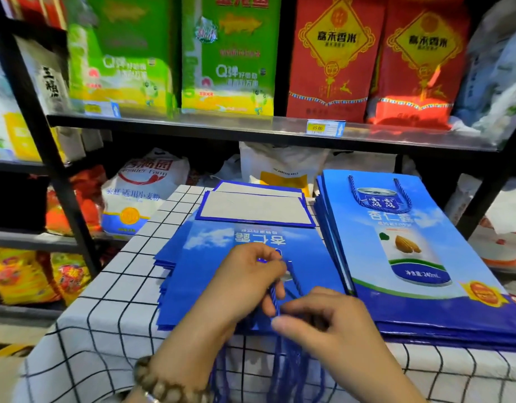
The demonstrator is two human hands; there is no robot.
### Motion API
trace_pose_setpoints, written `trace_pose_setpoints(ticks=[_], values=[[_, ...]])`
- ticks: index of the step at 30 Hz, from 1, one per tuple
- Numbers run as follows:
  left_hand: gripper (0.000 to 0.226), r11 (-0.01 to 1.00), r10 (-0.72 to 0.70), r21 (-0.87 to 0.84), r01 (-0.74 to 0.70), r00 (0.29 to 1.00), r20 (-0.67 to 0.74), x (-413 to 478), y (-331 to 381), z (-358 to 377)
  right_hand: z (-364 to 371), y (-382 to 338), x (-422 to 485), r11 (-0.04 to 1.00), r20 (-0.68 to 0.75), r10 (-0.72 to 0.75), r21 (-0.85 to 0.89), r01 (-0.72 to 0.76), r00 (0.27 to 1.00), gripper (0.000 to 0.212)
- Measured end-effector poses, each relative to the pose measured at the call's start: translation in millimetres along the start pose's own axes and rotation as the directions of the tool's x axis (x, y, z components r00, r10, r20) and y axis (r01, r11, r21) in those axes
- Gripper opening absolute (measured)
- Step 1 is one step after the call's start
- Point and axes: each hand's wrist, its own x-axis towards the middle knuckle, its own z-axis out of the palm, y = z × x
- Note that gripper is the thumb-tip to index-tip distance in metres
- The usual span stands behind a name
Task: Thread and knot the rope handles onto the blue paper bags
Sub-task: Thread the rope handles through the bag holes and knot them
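A stack of flat blue paper bags (210, 257) lies in the middle of the checked table. My left hand (245, 283) rests on the top bag and pinches a blue rope (275, 299) near the bag's mouth. My right hand (320, 321) pinches the same rope just below, close to the bag's near edge. Several loose blue ropes (283, 370) hang over the table's front edge under my hands. A second stack of blue bags (419, 257) lies at the right, its top bag fitted with a rope handle (380, 199).
The table wears a white cloth with a black grid (105, 315). Behind it stand black shelves (192, 123) with green and red rice bags above and flour sacks (143, 193) below. More goods fill the shelves at left.
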Motion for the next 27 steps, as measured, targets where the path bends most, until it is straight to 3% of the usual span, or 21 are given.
trace_pose_setpoints(ticks=[2, 4, 5, 7, 9, 10, 13, 16, 19, 23, 25, 27], values=[[0.011, 0.995, -0.012, -0.098, 0.014, 1.0, 0.026, 1.7, 2.2, -1.8, 4.7, -2.5, 0.4, 0.971, 0.054, -0.039, -0.232, 0.051, 0.998, 0.032], [0.008, 0.983, 0.002, -0.185, 0.001, 1.0, 0.019, 0.6, 3.6, -3.8, 7.2, -10.0, 0.5, 0.956, 0.045, -0.083, -0.278, 0.093, 0.995, 0.028], [0.011, 0.977, 0.017, -0.214, -0.016, 1.0, 0.003, -1.5, 4.7, -6.6, 6.4, -16.6, 0.4, 0.978, 0.028, -0.072, -0.193, 0.076, 0.997, 0.03], [0.014, 0.977, 0.07, -0.194, -0.083, 0.995, -0.071, -6.7, 5.4, -15.8, 1.7, -28.8, 4.7, 0.986, -0.015, 0.019, 0.164, -0.017, 1.0, 0.031], [0.026, 0.984, 0.119, -0.125, -0.13, 0.989, -0.09, -16.2, 4.7, -29.0, -3.2, -39.1, 13.4, 0.873, -0.02, 0.101, 0.482, -0.079, 0.995, 0.026], [0.031, 0.988, 0.127, -0.088, -0.13, 0.991, -0.041, -21.8, 3.8, -34.7, -4.5, -42.0, 18.5, 0.826, -0.034, 0.117, 0.559, -0.078, 0.993, 0.023], [0.014, 0.997, 0.071, -0.006, -0.07, 0.991, 0.118, -36.1, 4.7, -46.0, -1.0, -48.9, 33.3, 0.795, -0.067, 0.101, 0.606, -0.04, 0.993, 0.018], [0.023, 0.997, 0.041, 0.055, -0.046, 0.995, 0.092, -40.1, 3.5, -59.6, 7.8, -56.0, 43.4, 0.787, -0.088, 0.087, 0.617, -0.014, 0.992, 0.017], [0.017, 0.983, 0.034, 0.179, -0.038, 0.999, 0.025, -42.2, 4.6, -73.4, 13.2, -56.9, 52.5, 0.76, -0.149, 0.1, 0.65, 0.021, 0.984, 0.017], [0.015, 0.945, 0.116, 0.322, -0.062, 0.982, -0.151, -38.1, 0.6, -85.4, 14.1, -50.4, 60.3, 0.814, -0.105, 0.13, 0.579, -0.046, 0.986, 0.02], [0.016, 0.943, 0.114, 0.332, -0.036, 0.969, -0.218, -34.2, -2.4, -86.9, 14.7, -42.8, 59.0, 0.932, -0.091, 0.103, 0.356, -0.065, 0.99, 0.026], [0.016, 0.974, 0.045, 0.226, 0.01, 0.971, -0.237, -32.9, -3.5, -87.7, 14.3, -34.3, 51.8, 1.0, -0.11, -0.008, 0.002, 0.008, 0.994, 0.028]])
